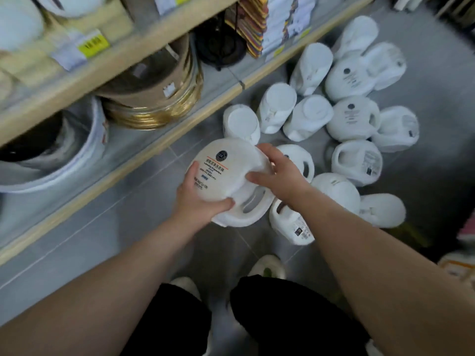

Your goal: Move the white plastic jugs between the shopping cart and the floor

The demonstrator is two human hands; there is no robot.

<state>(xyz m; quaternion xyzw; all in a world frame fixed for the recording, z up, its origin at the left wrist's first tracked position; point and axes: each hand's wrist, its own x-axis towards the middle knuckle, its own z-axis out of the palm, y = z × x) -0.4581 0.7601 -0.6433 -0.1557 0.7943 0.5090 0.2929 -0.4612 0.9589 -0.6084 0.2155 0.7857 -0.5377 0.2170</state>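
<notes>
Head view: both hands on one white jug (pixel 226 181), held off the gray tile floor (pixel 123 217), in front of the shoes (pixel 267 267). Jug lies flat, label face up at the camera. Long axis runs diagonally, far-left to near-right, with the handle loop at the near-right end. Can't tell where the cap end is. Left hand (pixel 198 199) grasps the near-left edge with fingers curled round it. Right hand (pixel 281 176) grips the far-right edge, fingers wrapped over the rim. Other jugs (pixel 354 119) are clustered on the floor to the right, some upright, some on their sides. Store shelf (pixel 144 60) stands on the left.
</notes>
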